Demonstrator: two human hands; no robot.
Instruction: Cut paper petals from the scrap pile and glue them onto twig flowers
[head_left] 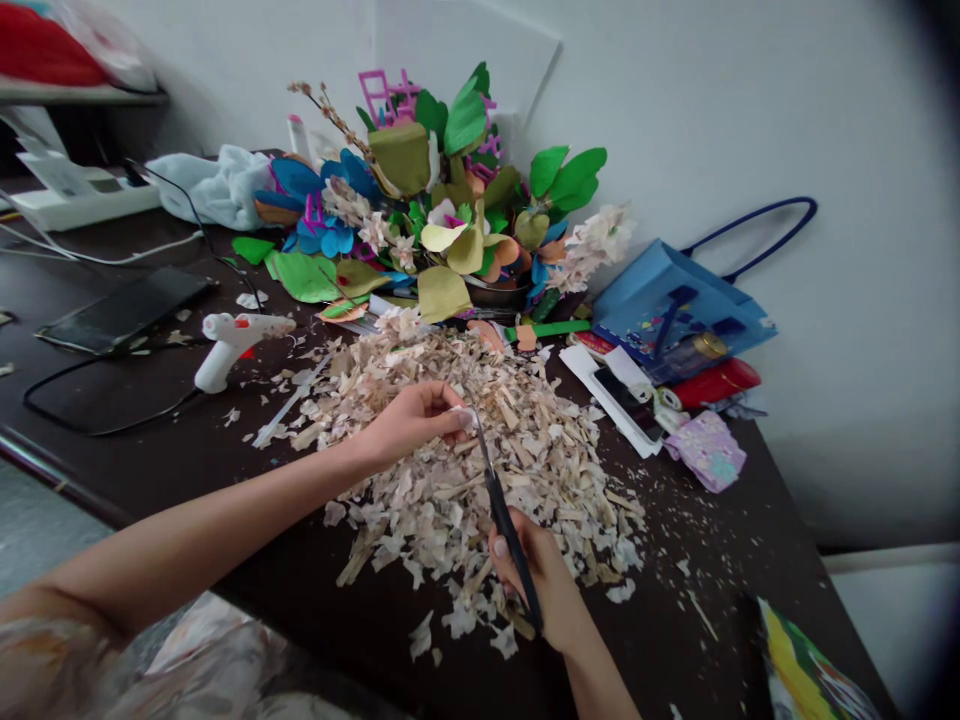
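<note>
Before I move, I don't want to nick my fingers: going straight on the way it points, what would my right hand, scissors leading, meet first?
Likely the white scrap in the left hand; the scissors in the right hand point there, though exact depth is unclear.

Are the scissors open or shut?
Not wide open: the scissors show blades close together near the white scrap in the left hand. Fully shut or slightly open, cannot tell.
</note>
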